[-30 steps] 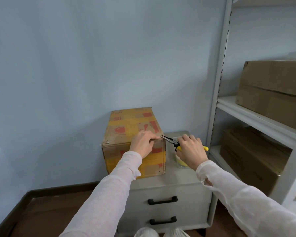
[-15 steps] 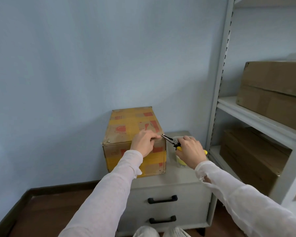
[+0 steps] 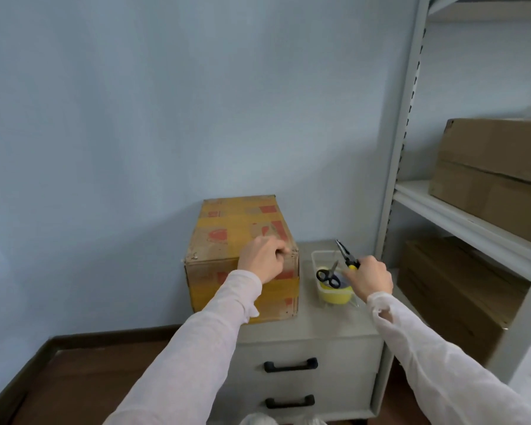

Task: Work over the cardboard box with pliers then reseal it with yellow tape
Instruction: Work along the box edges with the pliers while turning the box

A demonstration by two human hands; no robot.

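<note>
box: cardboard box (image 3: 242, 237) sits on the cabinet top (image 3: 319, 323), toward its 9 o'clock side, far end near the wall. old yellow and red tape all over it, top flaps lie shut.
left hand: left hand (image 3: 262, 259) is on the box's near top edge by the 3 o'clock corner, fingers curled onto that edge. can't tell if it pinches a tape end.
right hand: right hand (image 3: 370, 279) is wrapped round the yellow handles of the pliers (image 3: 345, 256), held over the tray and clear of the box. nose points to 11 o'clock, tips look together.
tape: yellow tape (image 3: 334, 297) roll lies in a clear tray (image 3: 314, 256) at 3 o'clock of the box, scissors (image 3: 328, 279) resting on top of it.
handling: box looks light, with worn, soft walls that would likely dent under a hard squeeze. best steadied at corners and edges. pliers are rigid, so hold them at the handles. take the roll by its rim.
edges: box front sits near the cabinet's front edge, so a push toward 6 o'clock risks a drop.
room: open air above the box at 12 o'clock. the shelf rack (image 3: 402, 167) post crowds the 3 o'clock side, and the tray fills the gap between.
</note>
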